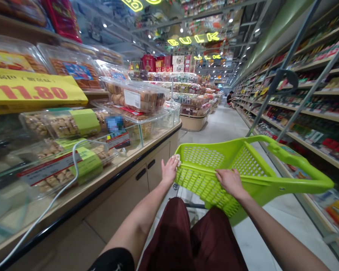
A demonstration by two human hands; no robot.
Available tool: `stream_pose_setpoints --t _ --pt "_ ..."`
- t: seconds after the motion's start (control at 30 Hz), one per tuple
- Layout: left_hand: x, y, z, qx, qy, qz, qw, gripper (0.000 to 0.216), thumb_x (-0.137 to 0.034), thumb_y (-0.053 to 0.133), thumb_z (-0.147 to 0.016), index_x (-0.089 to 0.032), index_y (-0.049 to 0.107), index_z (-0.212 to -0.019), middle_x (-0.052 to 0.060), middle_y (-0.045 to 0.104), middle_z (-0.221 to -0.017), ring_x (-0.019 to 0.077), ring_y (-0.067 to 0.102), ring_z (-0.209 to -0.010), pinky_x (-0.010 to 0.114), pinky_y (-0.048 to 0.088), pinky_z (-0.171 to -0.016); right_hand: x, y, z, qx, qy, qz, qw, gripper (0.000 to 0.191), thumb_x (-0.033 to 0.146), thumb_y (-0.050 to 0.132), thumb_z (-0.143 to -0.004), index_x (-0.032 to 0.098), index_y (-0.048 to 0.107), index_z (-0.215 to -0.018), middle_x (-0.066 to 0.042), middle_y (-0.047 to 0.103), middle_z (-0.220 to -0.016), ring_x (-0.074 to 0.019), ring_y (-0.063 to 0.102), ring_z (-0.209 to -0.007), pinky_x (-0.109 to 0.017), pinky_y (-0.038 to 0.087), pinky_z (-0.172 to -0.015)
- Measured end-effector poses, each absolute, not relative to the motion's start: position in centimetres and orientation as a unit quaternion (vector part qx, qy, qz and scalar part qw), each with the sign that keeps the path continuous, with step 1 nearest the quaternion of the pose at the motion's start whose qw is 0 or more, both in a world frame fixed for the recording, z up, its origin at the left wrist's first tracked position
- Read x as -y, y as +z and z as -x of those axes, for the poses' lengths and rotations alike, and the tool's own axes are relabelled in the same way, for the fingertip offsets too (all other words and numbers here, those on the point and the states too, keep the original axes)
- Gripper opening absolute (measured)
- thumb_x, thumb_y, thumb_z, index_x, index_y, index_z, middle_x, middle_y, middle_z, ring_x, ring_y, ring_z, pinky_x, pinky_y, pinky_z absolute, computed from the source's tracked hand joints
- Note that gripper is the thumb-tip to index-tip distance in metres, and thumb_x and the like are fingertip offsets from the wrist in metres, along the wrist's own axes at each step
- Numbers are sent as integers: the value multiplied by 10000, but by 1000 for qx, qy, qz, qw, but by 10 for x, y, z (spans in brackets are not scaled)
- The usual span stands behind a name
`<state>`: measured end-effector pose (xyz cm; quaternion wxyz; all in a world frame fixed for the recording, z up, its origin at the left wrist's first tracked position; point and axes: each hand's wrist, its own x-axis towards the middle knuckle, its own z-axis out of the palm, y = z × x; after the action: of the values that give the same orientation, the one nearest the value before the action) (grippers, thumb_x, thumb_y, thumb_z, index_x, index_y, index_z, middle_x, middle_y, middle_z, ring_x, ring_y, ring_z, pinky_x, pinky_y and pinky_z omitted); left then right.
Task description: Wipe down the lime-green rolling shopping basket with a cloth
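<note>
A bright green plastic shopping cart [203,177] with perforated sides stands in front of my knees, turned sideways, its handle [305,165] to the right. At the cart's left corner my left hand [170,170] holds a crumpled white cloth or tissue [178,159] against the rim. The thumb sticks out and the other fingers lie over the white material. My right hand [230,181] is closed over the near rim of the basket, fingers hooked inside. No goods show in the visible part of the basket.
On the left, a glass-edged counter [158,143] bears packed pastries [132,94], a yellow price sign [34,92] and a white cable [75,165]. Stocked shelves [313,94] and a metal ladder-like frame [274,86] line the right. A person [230,98] crouches far down the aisle [226,116].
</note>
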<state>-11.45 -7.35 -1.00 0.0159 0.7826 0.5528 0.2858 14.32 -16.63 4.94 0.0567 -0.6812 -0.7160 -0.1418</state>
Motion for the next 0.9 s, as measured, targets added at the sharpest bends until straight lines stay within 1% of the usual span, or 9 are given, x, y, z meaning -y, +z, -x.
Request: stream_pose_setpoints --t 0.17,0.27,0.33,0.5,0.57,0.7,0.77,0.83,0.9 --pt "95 -3 59 -444 319 -837 17 492 -70 424 -777 -309 453 -1206 0 413 -1344 170 309 -1263 546 39 -1049 165 43 -136 708 -172 680 83 302 288 343 -884 217 620 -982 -57 671 -944 -210 581 -891 -445 209 -930" --pt "96 -1 54 -396 314 -863 10 480 -87 436 -789 -317 448 -1209 2 425 -1335 169 314 -1262 544 33 -1053 165 38 -139 712 -188 671 92 294 275 349 -877 213 617 -980 -53 674 -930 -210 579 -880 -451 205 -938" --pt "90 0 71 -417 302 -857 8 455 -90 439 -796 -313 468 -1192 7 435 -1327 175 332 -1252 539 39 -1056 165 36 -142 716 -192 664 97 294 270 346 -874 216 615 -979 -50 675 -925 -207 580 -873 -449 208 -938" --pt "77 1 111 -553 286 -782 20 431 -72 436 -789 -296 503 -1151 30 436 -1326 207 361 -1234 573 82 -1033 160 32 -141 714 -183 667 108 300 244 338 -866 215 618 -968 -51 676 -916 -216 579 -873 -470 206 -935" --pt "81 3 97 -539 290 -791 22 452 -66 447 -778 -308 493 -1157 20 420 -1339 201 345 -1244 570 87 -1034 158 31 -136 710 -175 673 114 306 222 332 -863 208 615 -979 -56 673 -927 -219 575 -886 -481 195 -941" --pt "99 6 45 -423 293 -857 19 495 -84 484 -768 -332 453 -1195 12 398 -1355 191 315 -1261 566 79 -1039 157 33 -126 707 -160 678 122 311 195 322 -862 200 606 -988 -63 666 -946 -207 570 -898 -476 183 -963" --pt "104 7 33 -380 295 -877 11 496 -89 475 -777 -331 443 -1207 10 401 -1353 188 309 -1265 565 59 -1043 159 37 -125 713 -156 672 122 308 191 319 -865 201 608 -970 -62 665 -934 -196 569 -897 -473 161 -984" --pt "100 6 41 -378 296 -877 5 484 -80 449 -787 -328 456 -1202 6 412 -1344 187 316 -1263 555 41 -1049 161 41 -127 719 -157 665 125 298 189 329 -862 203 607 -967 -61 662 -930 -191 559 -925 -481 119 -1006" --pt "89 2 63 -415 291 -862 1 473 -67 428 -789 -323 484 -1183 9 421 -1338 192 326 -1258 542 36 -1056 163 45 -132 714 -163 667 132 281 188 350 -853 198 601 -981 -62 655 -949 -198 540 -973 -494 86 -1016"
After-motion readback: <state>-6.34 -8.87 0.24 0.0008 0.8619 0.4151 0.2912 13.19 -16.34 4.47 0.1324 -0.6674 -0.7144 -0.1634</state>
